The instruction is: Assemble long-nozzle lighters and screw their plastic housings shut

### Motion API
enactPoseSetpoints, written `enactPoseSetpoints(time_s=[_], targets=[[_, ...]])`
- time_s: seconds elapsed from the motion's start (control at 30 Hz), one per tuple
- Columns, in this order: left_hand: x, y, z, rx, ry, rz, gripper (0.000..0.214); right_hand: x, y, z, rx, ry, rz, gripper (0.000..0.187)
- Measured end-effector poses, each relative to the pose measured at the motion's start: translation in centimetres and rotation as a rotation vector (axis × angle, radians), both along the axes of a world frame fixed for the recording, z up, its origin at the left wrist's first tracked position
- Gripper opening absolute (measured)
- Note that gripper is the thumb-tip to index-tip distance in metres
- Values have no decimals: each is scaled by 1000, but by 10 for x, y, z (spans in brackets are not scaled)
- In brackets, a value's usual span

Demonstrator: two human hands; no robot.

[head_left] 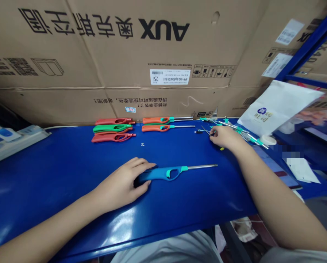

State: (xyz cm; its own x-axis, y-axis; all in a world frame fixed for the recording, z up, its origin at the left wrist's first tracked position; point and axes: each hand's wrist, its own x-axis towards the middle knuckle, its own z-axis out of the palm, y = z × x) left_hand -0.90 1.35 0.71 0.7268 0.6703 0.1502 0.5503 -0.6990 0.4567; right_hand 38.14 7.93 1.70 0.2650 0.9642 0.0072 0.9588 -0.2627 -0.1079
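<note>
My left hand (132, 179) is closed around the handle end of a blue long-nosed gas lighter (159, 174), which lies flat on the table. Its metal tube points right, and a turquoise trigger shows in the handle loop. At the back right, the fingers of my right hand (223, 136) are pinched together at the table top. Thin metal pieces (204, 129) and a small black part (197, 132) show beside the fingertips. What the pinch holds is hidden. Just behind that hand is a pile of metal tubes with turquoise parts (244, 132).
Two red lighter bodies (112, 137) and a green one (111, 128) lie at the back. Right of them are two orange lighters with tubes (155, 128). A cardboard wall (125, 54) rises behind the blue table (70, 160). A power strip (18, 142) sits left, a white paper bag (278, 106) right.
</note>
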Motion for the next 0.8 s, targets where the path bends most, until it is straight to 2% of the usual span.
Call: enactPoseSetpoints(time_s=[0.1,0.23,0.4,0.63,0.7,0.8], targets=[[0,2,-3,24,6,6,39,-1,-1,-1,48,-10,27,21],[0,6,-7,65,3,-16,31,-9,0,-2,199,16,131,33],[2,19,-1,73,-22,34,31,-28,-3,0,320,129,299,19],[3,77,14,215,-136,53,38,-34,-10,8,546,225,220,15],[5,94,18,274,-151,62,36,-35,-10,8,557,262,263,14],[14,115,21,319,-163,95,34,-39,-9,2,479,289,391,15]])
